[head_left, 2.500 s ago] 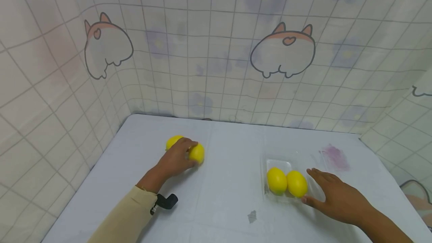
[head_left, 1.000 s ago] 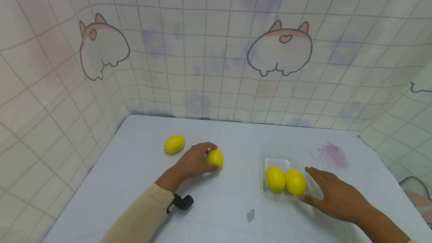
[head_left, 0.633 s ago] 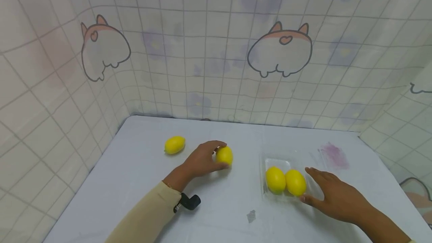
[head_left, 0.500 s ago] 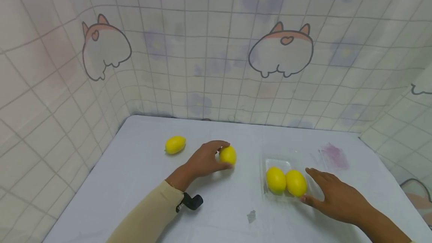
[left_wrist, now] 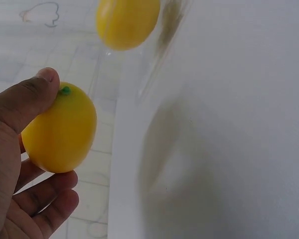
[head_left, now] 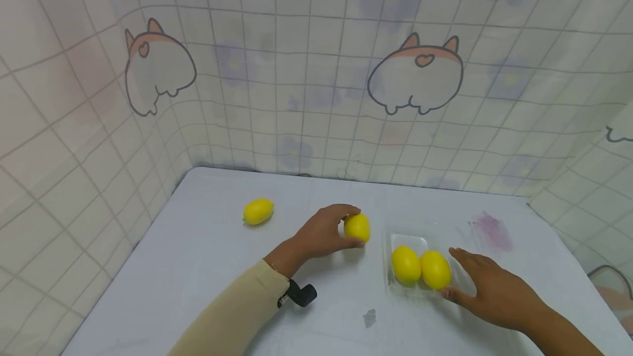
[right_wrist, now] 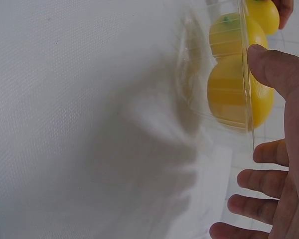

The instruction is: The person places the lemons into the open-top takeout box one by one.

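Note:
My left hand [head_left: 323, 233] grips a yellow lemon [head_left: 357, 228] between thumb and fingers, just left of a clear plastic container [head_left: 388, 279]. In the left wrist view the held lemon [left_wrist: 62, 129] shows a green stem end close to the thumb. Two more lemons [head_left: 406, 265] lie side by side in the near part of the container. At the container's right side is my right hand [head_left: 499, 293], its fingers spread. The right wrist view has the thumb right at the container's rim [right_wrist: 247, 84], while the other fingers hold nothing.
Another lemon [head_left: 258, 211] lies at the back left of the white table [head_left: 222, 257]. A small grey patch [head_left: 370, 318] and a pinkish stain [head_left: 491, 231] mark the table. Curtains with a grid pattern [head_left: 316, 70] stand behind and at both sides.
The left hand has carried its lemon rightward, away from the one at the back left and up close to the container. My right hand has stayed beside the container.

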`<state>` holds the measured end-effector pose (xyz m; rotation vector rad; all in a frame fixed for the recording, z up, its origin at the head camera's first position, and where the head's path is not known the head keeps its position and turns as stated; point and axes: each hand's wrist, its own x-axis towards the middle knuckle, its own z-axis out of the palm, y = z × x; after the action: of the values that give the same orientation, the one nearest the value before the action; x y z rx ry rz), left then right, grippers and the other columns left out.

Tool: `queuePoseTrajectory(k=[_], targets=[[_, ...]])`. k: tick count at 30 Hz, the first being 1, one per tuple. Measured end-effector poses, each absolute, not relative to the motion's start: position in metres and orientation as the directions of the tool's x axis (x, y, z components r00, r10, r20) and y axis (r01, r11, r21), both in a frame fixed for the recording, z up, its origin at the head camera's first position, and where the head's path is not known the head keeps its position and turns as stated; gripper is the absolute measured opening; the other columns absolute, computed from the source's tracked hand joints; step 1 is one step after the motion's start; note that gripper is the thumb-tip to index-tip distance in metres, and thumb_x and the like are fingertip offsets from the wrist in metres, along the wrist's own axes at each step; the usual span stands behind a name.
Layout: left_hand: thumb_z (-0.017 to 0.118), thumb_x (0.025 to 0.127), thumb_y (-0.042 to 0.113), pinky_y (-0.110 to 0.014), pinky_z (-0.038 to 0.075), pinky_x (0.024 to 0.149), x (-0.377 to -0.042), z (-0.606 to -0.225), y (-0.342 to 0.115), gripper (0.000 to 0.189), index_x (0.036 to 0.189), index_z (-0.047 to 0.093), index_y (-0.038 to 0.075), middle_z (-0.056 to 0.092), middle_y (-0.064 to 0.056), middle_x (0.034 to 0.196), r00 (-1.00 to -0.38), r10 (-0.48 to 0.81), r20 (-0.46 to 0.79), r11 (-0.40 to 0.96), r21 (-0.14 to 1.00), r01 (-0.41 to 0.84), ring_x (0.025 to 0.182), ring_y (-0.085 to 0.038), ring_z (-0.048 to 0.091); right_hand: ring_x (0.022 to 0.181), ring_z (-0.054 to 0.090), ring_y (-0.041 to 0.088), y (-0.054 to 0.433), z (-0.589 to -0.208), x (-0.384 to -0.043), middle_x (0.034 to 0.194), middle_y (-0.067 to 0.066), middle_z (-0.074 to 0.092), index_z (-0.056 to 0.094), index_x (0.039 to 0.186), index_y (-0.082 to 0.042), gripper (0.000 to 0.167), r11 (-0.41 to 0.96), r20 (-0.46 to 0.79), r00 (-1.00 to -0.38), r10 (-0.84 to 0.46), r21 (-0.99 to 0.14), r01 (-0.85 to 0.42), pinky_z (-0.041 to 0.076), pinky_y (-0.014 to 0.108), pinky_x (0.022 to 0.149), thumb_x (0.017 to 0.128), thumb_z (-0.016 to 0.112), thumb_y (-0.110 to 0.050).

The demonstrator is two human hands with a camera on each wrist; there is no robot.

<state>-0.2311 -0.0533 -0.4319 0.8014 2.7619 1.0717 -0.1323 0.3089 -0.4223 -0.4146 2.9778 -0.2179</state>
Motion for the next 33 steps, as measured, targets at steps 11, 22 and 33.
queuePoseTrajectory(k=[11, 22, 33], targets=[[0.083, 0.085, 0.045, -0.033, 0.041, 0.112, -0.232, -0.43, -0.032, 0.072, 0.147, 0.056, 0.02, 0.054, 0.006, 0.148, -0.855, 0.504, 0.123, 0.61, 0.65, 0.453, 0.132, -0.014, 0.051, 0.125, 0.054, 0.049, 0.308, -0.422, -0.132, 0.145, 0.025, 0.053, 0.044, 0.153, -0.008, 0.104, 0.949, -0.091, -0.954, -0.286, -0.163, -0.269, 0.054, 0.069, 0.079, 0.083, 0.056, -0.083], [0.083, 0.085, 0.045, -0.033, 0.041, 0.113, -0.232, -0.43, -0.009, 0.072, 0.147, 0.056, 0.02, 0.054, 0.007, 0.148, -0.848, 0.514, 0.128, 0.596, 0.658, 0.461, 0.133, -0.013, 0.05, 0.125, 0.053, 0.05, 0.308, -0.422, -0.133, 0.144, 0.027, 0.052, 0.043, 0.153, -0.007, 0.105, 0.954, -0.122, -0.952, -0.279, -0.151, -0.26, 0.053, 0.069, 0.079, 0.083, 0.056, -0.084], [0.08, 0.089, 0.044, -0.031, 0.034, 0.117, -0.235, -0.429, 0.002, 0.07, 0.149, 0.054, 0.018, 0.052, 0.006, 0.151, -0.834, 0.531, 0.152, 0.588, 0.642, 0.492, 0.141, -0.013, 0.044, 0.124, 0.054, 0.05, 0.307, -0.421, -0.132, 0.144, 0.027, 0.052, 0.044, 0.153, -0.007, 0.105, 0.955, -0.127, -0.953, -0.275, -0.152, -0.255, 0.053, 0.069, 0.078, 0.082, 0.056, -0.084]])
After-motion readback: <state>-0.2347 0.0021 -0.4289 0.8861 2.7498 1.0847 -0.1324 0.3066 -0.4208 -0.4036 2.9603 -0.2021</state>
